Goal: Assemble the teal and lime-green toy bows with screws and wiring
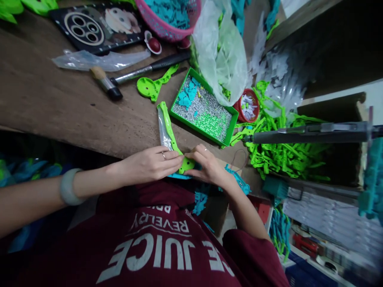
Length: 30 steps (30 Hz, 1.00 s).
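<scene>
A long bright-green plastic part (pixel 170 129) with a clear strip along its left side lies at the front edge of the bench. My left hand (pixel 155 162) has its fingers closed together over the lower portion of it. At its rounded end, my right hand (pixel 209 165) pinches with thumb and fingers; anything small between those fingertips is hidden. Beneath both hands a blue plastic piece (pixel 179 176) shows in part. Just beyond them stands a green tray (pixel 199 133) of small metal bits, with blue and green pieces in it.
A hammer (pixel 134 74) and a green round-ended part (pixel 148 87) lie behind. A pink basket (pixel 167 34), plastic bag (pixel 221 52) and red basket (pixel 254 115) stand farther back. At right, a dark screwdriver-like tool (pixel 311 133) hangs over a heap of green parts (pixel 284 155).
</scene>
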Available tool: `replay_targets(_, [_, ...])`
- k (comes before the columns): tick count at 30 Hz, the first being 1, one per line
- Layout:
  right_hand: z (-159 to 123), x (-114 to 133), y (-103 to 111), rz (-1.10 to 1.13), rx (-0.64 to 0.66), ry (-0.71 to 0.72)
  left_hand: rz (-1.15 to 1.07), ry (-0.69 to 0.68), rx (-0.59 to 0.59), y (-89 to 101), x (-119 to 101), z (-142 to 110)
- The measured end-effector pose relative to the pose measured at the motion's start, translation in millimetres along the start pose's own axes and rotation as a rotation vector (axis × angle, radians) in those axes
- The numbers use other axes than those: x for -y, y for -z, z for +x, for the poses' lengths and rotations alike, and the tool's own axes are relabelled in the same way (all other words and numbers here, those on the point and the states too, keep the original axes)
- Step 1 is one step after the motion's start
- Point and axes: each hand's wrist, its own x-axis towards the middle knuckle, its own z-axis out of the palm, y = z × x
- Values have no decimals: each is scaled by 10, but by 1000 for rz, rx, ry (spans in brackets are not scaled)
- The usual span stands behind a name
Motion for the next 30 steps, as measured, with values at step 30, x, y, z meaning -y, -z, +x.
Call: replay_targets(30, [507,371,-316,1020,-935,-212,25,40,-22,76,-20,-41])
